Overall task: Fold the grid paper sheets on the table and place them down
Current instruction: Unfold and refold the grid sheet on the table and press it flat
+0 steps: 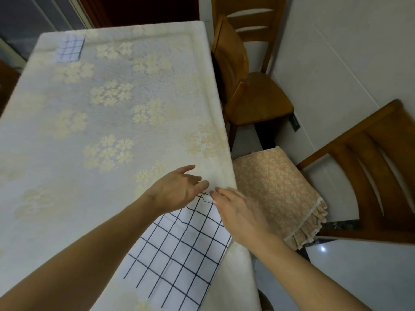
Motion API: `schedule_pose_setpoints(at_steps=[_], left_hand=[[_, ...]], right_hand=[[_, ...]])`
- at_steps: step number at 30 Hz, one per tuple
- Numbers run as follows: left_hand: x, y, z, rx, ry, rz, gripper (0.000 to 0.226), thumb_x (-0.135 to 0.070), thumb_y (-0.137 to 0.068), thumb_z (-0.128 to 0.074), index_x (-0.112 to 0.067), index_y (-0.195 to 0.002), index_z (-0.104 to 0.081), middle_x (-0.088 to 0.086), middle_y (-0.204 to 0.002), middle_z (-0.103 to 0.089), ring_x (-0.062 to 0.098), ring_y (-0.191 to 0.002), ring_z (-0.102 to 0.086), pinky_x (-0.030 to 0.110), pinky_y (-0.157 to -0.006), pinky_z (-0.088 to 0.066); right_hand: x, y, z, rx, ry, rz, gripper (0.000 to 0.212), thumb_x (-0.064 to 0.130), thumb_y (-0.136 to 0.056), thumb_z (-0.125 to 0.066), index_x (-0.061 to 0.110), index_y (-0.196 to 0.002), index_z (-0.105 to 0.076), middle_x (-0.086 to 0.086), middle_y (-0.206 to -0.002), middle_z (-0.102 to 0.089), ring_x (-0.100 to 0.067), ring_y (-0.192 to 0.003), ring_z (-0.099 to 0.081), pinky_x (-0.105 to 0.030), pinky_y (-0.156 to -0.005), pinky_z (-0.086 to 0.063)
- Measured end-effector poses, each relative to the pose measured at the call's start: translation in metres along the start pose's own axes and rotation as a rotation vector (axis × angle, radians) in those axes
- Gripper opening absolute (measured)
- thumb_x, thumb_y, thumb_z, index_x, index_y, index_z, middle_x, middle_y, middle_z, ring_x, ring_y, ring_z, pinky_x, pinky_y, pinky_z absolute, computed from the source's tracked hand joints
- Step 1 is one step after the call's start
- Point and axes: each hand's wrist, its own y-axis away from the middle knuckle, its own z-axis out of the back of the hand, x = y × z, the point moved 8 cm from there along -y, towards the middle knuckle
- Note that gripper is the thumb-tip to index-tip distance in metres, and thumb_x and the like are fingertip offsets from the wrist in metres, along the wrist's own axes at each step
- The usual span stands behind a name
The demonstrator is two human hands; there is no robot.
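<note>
A large grid sheet point(179, 248) lies flat at the lower centre of the table point(67, 122). Left hand point(177, 189) and right hand point(238, 209), fingers relaxed and spread, meet at its far corner. A folded sheet point(70, 49) rests at upper left.

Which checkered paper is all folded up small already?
The small grid paper at the table's far left corner. The big sheet under both hands lies spread open.
</note>
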Motion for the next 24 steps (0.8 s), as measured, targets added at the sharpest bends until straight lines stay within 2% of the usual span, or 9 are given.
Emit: schedule_pose_setpoints(at_steps=[2, 4, 7, 10, 14, 16, 18, 20, 24], left_hand=[[-0.005, 0.018, -0.002, 0.013, -0.01, 0.063, 0.042, -0.002, -0.079, -0.073, -0.008, -0.118, -0.058, 0.013, -0.097, -0.075, 0.026, -0.1, -0.072, 0.046, -0.104, -0.048], [-0.013, 0.037, -0.003, 0.019, -0.009, 0.115, 0.049, -0.002, -0.077, -0.075, -0.008, -0.124, -0.062, 0.009, -0.113, -0.073, 0.026, -0.111, -0.068, 0.045, -0.104, -0.047], [-0.031, 0.067, 0.003, -0.011, 0.017, 0.171, 0.054, -0.003, -0.08, -0.072, -0.011, -0.132, -0.06, 0.008, -0.131, -0.065, 0.027, -0.121, -0.061, 0.046, -0.107, -0.045], [-0.048, 0.102, 0.006, -0.043, 0.016, 0.217, 0.049, -0.007, -0.091, -0.058, -0.012, -0.14, -0.053, 0.008, -0.141, -0.057, 0.027, -0.131, -0.054, 0.044, -0.113, -0.039], [-0.068, 0.144, 0.004, -0.05, 0.005, 0.269, 0.048, -0.012, -0.096, -0.042, -0.013, -0.144, -0.048, 0.009, -0.146, -0.052, 0.028, -0.136, -0.047, 0.043, -0.116, -0.026], [-0.076, 0.162, 0.001, -0.049, 0.011, 0.289, 0.048, -0.011, -0.097, -0.039, -0.012, -0.145, -0.047, 0.01, -0.148, -0.05, 0.028, -0.139, -0.045, 0.044, -0.116, -0.025], [-0.082, 0.18, -0.004, -0.037, 0.02, 0.304, 0.051, -0.01, -0.096, -0.041, -0.013, -0.146, -0.045, 0.01, -0.15, -0.048, 0.028, -0.14, -0.044, 0.044, -0.117, -0.025], [-0.087, 0.196, -0.014, -0.004, 0.03, 0.316, 0.056, -0.007, -0.093, -0.045, -0.013, -0.148, -0.042, 0.01, -0.152, -0.045, 0.028, -0.14, -0.042, 0.044, -0.117, -0.024], [-0.095, 0.219, -0.035, 0.075, 0.057, 0.381, 0.059, -0.006, -0.091, -0.031, -0.015, -0.147, -0.044, 0.008, -0.152, -0.045, 0.026, -0.141, -0.042, 0.043, -0.117, -0.025]], right_hand=[[0.014, 0.009, 0.004, -0.036, 0.019, 0.022, 0.036, 0.027, -0.096, -0.043, 0.017, -0.121, -0.066, -0.001, -0.119, -0.068, -0.02, -0.104, -0.066, -0.036, -0.072, -0.06], [0.027, 0.019, 0.005, -0.043, 0.048, 0.037, 0.036, 0.019, -0.09, -0.057, 0.018, -0.126, -0.064, 0.0, -0.124, -0.066, -0.019, -0.109, -0.065, -0.034, -0.079, -0.059], [0.047, 0.041, -0.006, 0.03, 0.029, 0.059, 0.054, 0.015, -0.084, -0.068, 0.017, -0.137, -0.054, -0.002, -0.137, -0.059, -0.021, -0.121, -0.059, -0.034, -0.093, -0.055], [0.076, 0.069, -0.024, 0.095, 0.058, 0.106, 0.068, 0.015, -0.08, -0.072, 0.013, -0.143, -0.046, -0.007, -0.147, -0.05, -0.027, -0.129, -0.054, -0.04, -0.1, -0.051], [0.106, 0.1, -0.043, 0.162, 0.081, 0.117, 0.086, 0.016, -0.064, -0.082, 0.008, -0.142, -0.047, -0.012, -0.149, -0.047, -0.031, -0.134, -0.05, -0.047, -0.102, -0.048], [0.122, 0.112, -0.052, 0.153, 0.117, 0.143, 0.077, 0.015, -0.071, -0.073, 0.006, -0.143, -0.047, -0.014, -0.15, -0.045, -0.034, -0.136, -0.046, -0.05, -0.105, -0.046], [0.138, 0.125, -0.061, 0.106, 0.123, 0.164, 0.052, 0.019, -0.095, -0.039, 0.005, -0.145, -0.043, -0.015, -0.151, -0.043, -0.033, -0.139, -0.042, -0.048, -0.11, -0.035], [0.146, 0.135, -0.078, 0.15, 0.094, 0.153, 0.059, 0.021, -0.102, -0.003, 0.004, -0.147, -0.037, -0.016, -0.154, -0.039, -0.033, -0.142, -0.038, -0.05, -0.109, -0.024], [0.158, 0.151, -0.107, 0.226, 0.089, 0.149, 0.059, 0.026, -0.104, -0.001, 0.005, -0.148, -0.034, -0.016, -0.155, -0.036, -0.034, -0.142, -0.037, -0.051, -0.111, -0.025]])
